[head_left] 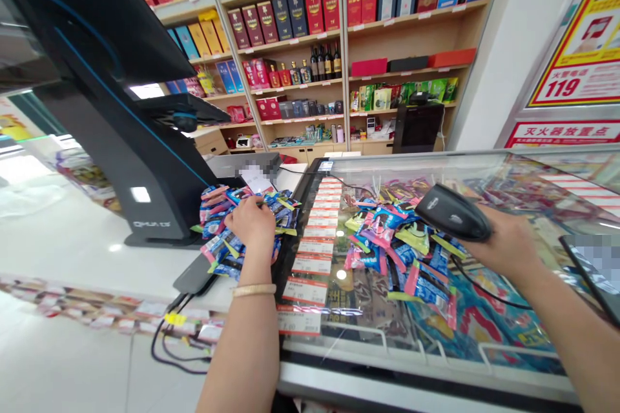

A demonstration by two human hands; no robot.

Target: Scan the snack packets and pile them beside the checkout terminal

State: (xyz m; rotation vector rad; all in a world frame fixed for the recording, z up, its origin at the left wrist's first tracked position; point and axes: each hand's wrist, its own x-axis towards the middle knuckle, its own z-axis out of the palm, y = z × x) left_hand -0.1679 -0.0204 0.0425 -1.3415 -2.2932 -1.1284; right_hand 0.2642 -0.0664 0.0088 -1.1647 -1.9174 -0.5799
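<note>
My right hand [511, 242] is wrapped round a black barcode scanner [453, 211], held above the glass counter with its head pointing left. Below the scanner, a loose heap of small wrapped snack packets [382, 222] in blue, pink and yellow-green lies on the glass. Over to the left, my left hand [252, 222] rests on a second pile of similar packets [225, 251] beside the monitor stand. Its fingers are curled down among the wrappers, and what they grip is hidden. A pale bangle [254, 290] circles the left wrist.
A large black monitor stand [140, 135] rises at left, with a flat dark device [196, 271] and cables at its foot. Orange-and-white price labels [314, 242] line the glass counter [334, 352]. A dark-framed screen [593, 271] stands at right. Shelves [290, 39] of boxed bottles fill the back.
</note>
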